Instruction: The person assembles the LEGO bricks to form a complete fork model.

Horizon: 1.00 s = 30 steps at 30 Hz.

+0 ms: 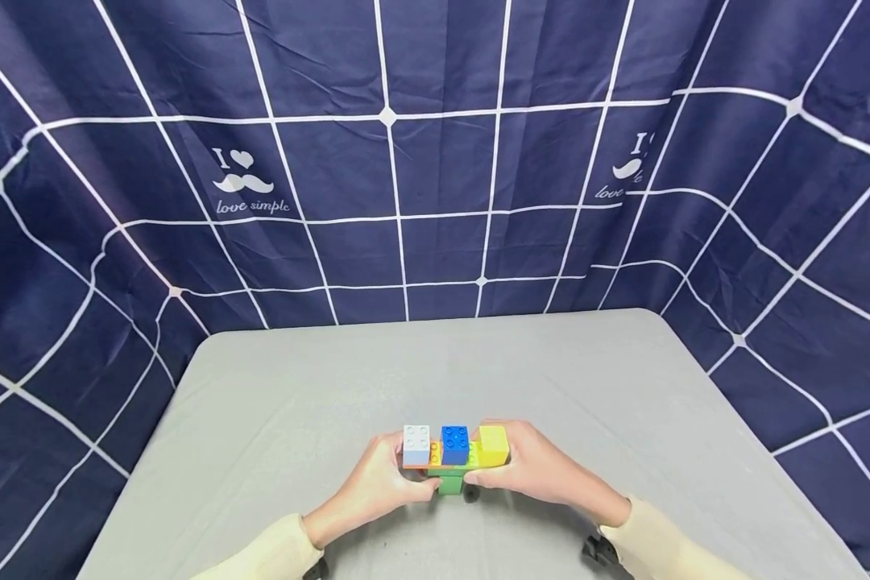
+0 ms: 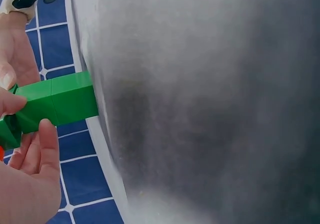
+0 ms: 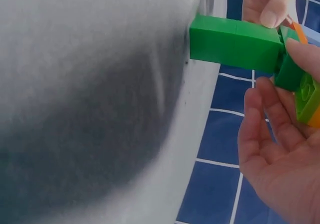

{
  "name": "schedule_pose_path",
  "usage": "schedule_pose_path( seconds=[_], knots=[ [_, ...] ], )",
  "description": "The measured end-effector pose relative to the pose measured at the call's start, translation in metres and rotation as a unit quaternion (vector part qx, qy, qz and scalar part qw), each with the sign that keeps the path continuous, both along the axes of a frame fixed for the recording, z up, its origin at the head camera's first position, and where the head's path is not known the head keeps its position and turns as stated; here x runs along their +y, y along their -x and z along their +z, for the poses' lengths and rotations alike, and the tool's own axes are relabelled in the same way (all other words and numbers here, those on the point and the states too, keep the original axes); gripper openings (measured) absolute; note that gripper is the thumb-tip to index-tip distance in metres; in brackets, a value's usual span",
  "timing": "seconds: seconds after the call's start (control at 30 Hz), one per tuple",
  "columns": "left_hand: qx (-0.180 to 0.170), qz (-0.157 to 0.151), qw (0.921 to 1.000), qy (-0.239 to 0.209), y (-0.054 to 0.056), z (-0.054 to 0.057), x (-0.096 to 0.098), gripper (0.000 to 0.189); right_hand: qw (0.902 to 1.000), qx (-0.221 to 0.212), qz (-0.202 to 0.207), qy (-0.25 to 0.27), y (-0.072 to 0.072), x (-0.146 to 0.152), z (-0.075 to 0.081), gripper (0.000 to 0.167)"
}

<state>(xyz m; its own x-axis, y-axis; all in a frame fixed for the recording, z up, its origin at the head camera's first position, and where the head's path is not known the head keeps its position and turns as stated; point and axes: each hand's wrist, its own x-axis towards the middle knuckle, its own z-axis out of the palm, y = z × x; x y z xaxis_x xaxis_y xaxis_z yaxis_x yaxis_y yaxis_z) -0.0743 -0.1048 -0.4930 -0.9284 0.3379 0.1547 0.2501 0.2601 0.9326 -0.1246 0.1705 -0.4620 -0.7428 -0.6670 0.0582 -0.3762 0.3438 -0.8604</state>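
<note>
Near the front middle of the table, both hands hold one toy brick build between them. On its top row stand a white brick (image 1: 416,443), a blue brick (image 1: 454,443) and a yellow brick (image 1: 493,447), spaced apart over orange and lime pieces. A stem of two green bricks (image 3: 235,42) runs down from a wider green piece (image 3: 289,69) under that row. My left hand (image 1: 391,475) grips the white brick's end, its thumb at the front beside the stem. At the yellow end, my right hand (image 1: 540,463) holds with its thumb in front. The stem's lower end is close to the tabletop.
The grey tabletop (image 1: 319,387) stretches out around the hands. Dark blue curtains (image 1: 442,169) with white grid lines hang behind it and along both sides. A black device (image 1: 598,551) sits at the right wrist.
</note>
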Motion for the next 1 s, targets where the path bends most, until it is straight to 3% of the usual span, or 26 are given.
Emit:
schedule_pose_path(
  seconds=[0.43,0.73,1.0],
  knots=[
    [-0.046,-0.011,0.9965,-0.069,-0.0033,0.003,0.0005,0.038,0.9989,0.046,0.002,0.005,-0.005,0.002,-0.0003,0.029],
    [-0.037,-0.009,0.9979,-0.051,-0.0042,0.0007,-0.0028,0.032,0.9992,0.04,0.003,-0.006,-0.0053,0.0003,0.0001,0.028],
    [-0.045,-0.002,0.9967,-0.067,-0.0055,-0.0003,0.0004,0.035,0.9996,0.028,0.005,-0.001,-0.004,0.0013,0.0008,0.026]
  ],
)
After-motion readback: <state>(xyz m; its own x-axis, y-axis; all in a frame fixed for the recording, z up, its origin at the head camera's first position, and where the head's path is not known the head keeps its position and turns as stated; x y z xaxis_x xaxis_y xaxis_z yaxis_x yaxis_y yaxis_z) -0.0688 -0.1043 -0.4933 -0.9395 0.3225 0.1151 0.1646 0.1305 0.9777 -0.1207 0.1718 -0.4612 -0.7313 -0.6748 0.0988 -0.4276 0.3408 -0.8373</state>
